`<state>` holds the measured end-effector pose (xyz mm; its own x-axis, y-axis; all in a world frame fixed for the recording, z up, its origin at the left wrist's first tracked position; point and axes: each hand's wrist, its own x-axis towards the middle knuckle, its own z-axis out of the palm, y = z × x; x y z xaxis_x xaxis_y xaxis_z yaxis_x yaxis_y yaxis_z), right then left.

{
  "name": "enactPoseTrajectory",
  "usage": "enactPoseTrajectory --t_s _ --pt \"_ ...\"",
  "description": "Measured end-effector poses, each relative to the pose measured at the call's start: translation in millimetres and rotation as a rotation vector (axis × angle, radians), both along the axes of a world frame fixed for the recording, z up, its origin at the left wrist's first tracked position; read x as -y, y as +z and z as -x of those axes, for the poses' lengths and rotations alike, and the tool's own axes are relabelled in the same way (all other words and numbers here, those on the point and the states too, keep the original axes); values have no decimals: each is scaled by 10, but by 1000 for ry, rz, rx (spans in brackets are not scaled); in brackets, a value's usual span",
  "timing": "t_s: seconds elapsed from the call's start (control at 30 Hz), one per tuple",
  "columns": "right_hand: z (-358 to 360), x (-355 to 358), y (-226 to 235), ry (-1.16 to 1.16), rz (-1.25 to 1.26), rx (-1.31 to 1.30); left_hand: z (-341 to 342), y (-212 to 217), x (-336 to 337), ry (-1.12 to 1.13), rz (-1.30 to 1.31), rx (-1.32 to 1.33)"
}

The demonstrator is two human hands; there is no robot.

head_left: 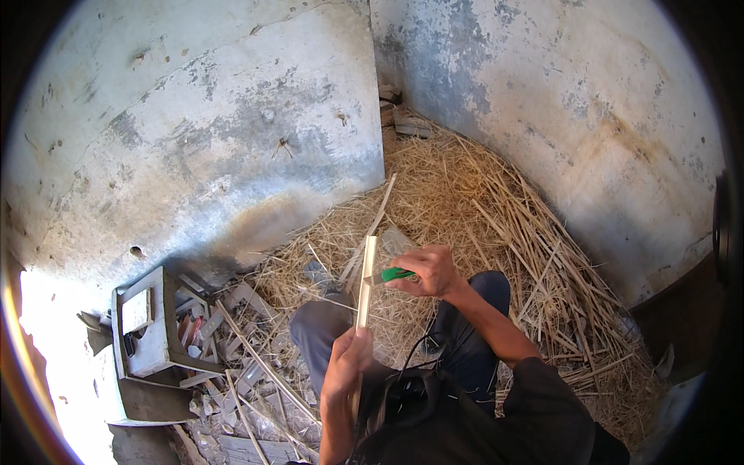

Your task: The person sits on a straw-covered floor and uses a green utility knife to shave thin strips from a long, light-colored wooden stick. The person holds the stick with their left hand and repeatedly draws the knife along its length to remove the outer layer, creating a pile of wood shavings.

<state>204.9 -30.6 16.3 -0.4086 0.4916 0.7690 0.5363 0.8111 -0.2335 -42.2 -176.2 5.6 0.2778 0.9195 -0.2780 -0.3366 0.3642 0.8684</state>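
A pale, narrow strip that looks like split bamboo (364, 306) stands tilted upright between my knees. My left hand (350, 358) is wrapped round its lower part, and its lower end runs back past my wrist. Above and to the right, my right hand (428, 271) grips a knife by its green handle (395, 273). The short blade (373, 279) points left and meets the strip below its top end. My right fingers are closed round the handle.
Straw and shavings (449, 186) cover the floor ahead, with long thin sticks (573, 310) heaped along the right wall. To the left lies a worn wooden stool (155, 333) among scraps. A long stick (263, 364) slants beside my left leg. Peeling walls (256, 124) meet in front.
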Motion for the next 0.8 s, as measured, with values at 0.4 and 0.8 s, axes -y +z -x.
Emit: enactPoseTrajectory --t_s 0.4,0.8 --pt "-908 -497 34 -476 383 -519 113 -113 503 -69 -93 -454" --pt "29 134 -87 80 314 -121 -60 0 -17 141 -219 -474"
